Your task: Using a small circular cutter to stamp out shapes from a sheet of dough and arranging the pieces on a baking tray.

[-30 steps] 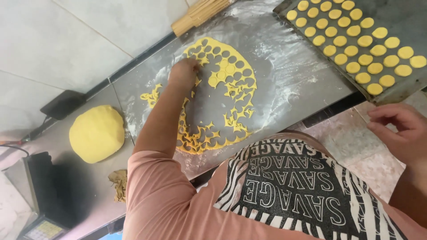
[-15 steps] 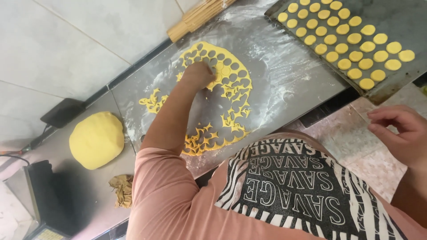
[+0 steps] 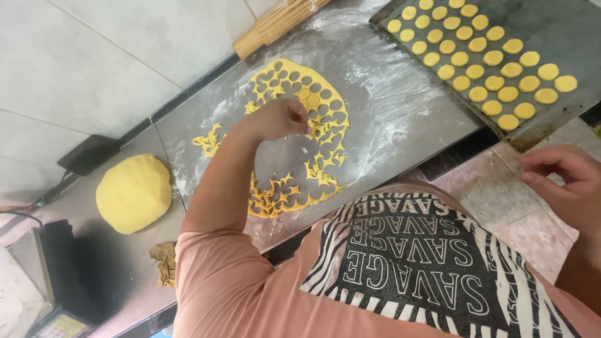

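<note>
A thin yellow dough sheet [image 3: 320,145], full of round cut-out holes, lies on the floured steel worktop [image 3: 400,106]. My left hand [image 3: 282,119] hovers over its middle with the fingers bunched together; whatever sits between them is hidden. At the upper right a dark baking tray [image 3: 563,31] carries several rows of small yellow dough rounds [image 3: 494,59]. My right hand [image 3: 563,181] is off to the right over a pink speckled surface, fingers loosely curled and apart, with nothing visible in it.
A ball of yellow dough [image 3: 133,193] rests at the left. A wooden rolling pin [image 3: 275,25] lies along the wall at the top. A black device [image 3: 87,153] with a cable and a scale [image 3: 56,325] stand at the left.
My left hand has pulled back from the far part of the dough sheet toward its middle. The right hand stays at the right, barely moved.
</note>
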